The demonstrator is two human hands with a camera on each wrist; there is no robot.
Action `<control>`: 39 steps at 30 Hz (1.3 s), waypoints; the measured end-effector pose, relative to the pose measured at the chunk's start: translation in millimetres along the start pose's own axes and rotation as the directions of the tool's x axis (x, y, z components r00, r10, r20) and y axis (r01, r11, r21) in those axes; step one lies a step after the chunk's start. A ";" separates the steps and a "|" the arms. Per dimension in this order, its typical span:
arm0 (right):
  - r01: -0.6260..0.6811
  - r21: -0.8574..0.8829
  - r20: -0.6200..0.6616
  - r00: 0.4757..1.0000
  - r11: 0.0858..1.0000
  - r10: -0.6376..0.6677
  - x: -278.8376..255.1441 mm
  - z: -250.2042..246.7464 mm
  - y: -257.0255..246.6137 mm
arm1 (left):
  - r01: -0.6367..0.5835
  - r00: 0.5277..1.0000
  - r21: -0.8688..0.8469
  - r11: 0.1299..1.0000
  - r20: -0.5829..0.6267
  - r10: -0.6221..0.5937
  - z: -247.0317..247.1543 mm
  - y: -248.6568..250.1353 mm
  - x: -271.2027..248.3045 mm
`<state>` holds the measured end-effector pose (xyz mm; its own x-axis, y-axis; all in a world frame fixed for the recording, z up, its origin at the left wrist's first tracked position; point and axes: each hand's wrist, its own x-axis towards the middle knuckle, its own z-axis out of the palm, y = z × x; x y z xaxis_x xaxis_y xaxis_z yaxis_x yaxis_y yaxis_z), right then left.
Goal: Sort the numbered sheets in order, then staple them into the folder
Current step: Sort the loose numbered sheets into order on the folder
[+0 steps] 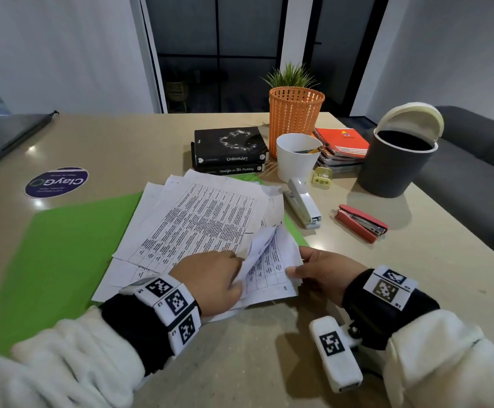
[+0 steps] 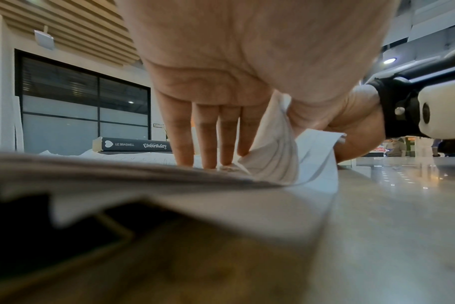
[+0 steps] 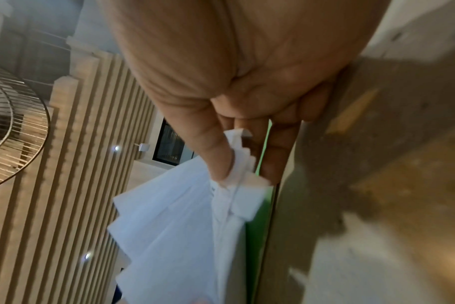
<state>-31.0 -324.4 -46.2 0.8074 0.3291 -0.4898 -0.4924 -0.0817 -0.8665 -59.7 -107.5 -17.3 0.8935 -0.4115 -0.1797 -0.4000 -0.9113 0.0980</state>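
A loose pile of printed white sheets [image 1: 198, 219] lies fanned on an open green folder [image 1: 63, 245] in the head view. My left hand [image 1: 228, 272] rests on the pile's near edge; its straight fingers [image 2: 205, 139] press down while thumb and index finger pinch one lifted, curled sheet corner [image 1: 259, 245] [image 2: 273, 156]. My right hand [image 1: 301, 266] [image 2: 356, 127] pinches the pile's near right corner. Its thumb [image 3: 216, 148] lies on top of the sheets [image 3: 169, 216], its fingers are underneath, and the green folder [image 3: 257, 236] shows below.
Right of the pile lie a white stapler [image 1: 303, 206] and a red stapler [image 1: 360, 222]. Behind stand a white cup [image 1: 297, 159], an orange basket [image 1: 294, 116], two black books [image 1: 229, 150], spiral notebooks [image 1: 341, 148] and a grey bin [image 1: 396, 160]. A closed laptop [image 1: 4, 136] sits far left.
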 end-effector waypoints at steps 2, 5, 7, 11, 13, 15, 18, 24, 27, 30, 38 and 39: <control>-0.006 0.025 -0.025 1.000 1.000 0.006 -1.5 0.5 1.5 | 0.039 0.999 -0.043 0.998 -0.024 -0.040 -2.0 1.3 -1.0; -0.013 0.050 -0.085 0.996 0.999 0.018 0.6 -1.9 2.5 | 0.077 0.990 -0.179 0.981 -0.102 -0.096 -7.1 1.3 -1.6; -0.017 0.056 -0.120 0.992 0.998 0.024 2.4 -4.0 1.7 | 0.107 0.963 -0.264 0.959 -0.212 -0.166 -6.7 -2.0 -2.1; -0.034 -0.069 -0.166 0.986 0.997 0.022 6.3 -7.4 0.2 | 0.019 0.899 -0.286 0.958 -0.414 -0.141 -8.7 -4.4 -6.1; -0.034 -0.114 -0.182 0.983 0.993 0.013 6.5 -6.3 -1.3 | 0.041 0.885 -0.302 0.952 -0.432 -0.174 -10.8 -4.8 -7.4; -0.034 -0.159 -0.194 0.981 0.987 0.002 4.9 -5.0 -2.9 | 0.091 0.877 -0.351 0.932 -0.415 -0.243 -12.1 -5.2 -6.6; -0.028 -0.185 -0.212 0.977 0.982 -0.012 4.0 -4.7 -1.9 | 0.115 0.858 -0.415 0.902 -0.416 -0.301 -13.6 -7.0 -7.3; -0.041 -0.183 -0.231 0.973 0.982 -0.002 6.3 -6.0 0.8 | 0.140 0.855 -0.428 0.893 -0.402 -0.327 -12.6 -6.5 -8.9; -0.055 -0.170 -0.203 0.979 0.984 0.020 3.8 -7.2 -1.7 | 0.149 0.864 -0.428 0.891 -0.382 -0.328 -11.8 -5.7 -8.3; -0.074 -0.169 -0.186 0.982 0.983 0.041 6.2 -9.9 -0.8 | 0.148 0.857 -0.438 0.887 -0.391 -0.336 -12.9 -4.2 -8.9; -0.014 -0.128 -0.132 0.991 0.992 -0.003 11.6 -15.5 5.0 | 0.108 0.825 -0.462 0.881 -0.452 -0.339 -10.8 -4.7 -7.9; -0.005 -0.122 -0.123 0.992 0.993 -0.011 12.7 -17.5 6.8 | 0.107 0.824 -0.453 0.885 -0.458 -0.334 -9.7 -5.2 -7.1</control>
<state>-18.4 -337.3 -60.0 0.8464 0.2115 -0.4887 -0.4528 -0.1972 -0.8695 -62.0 -99.7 -7.0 0.9632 -0.0276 0.2672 -0.1661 -0.8431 0.5114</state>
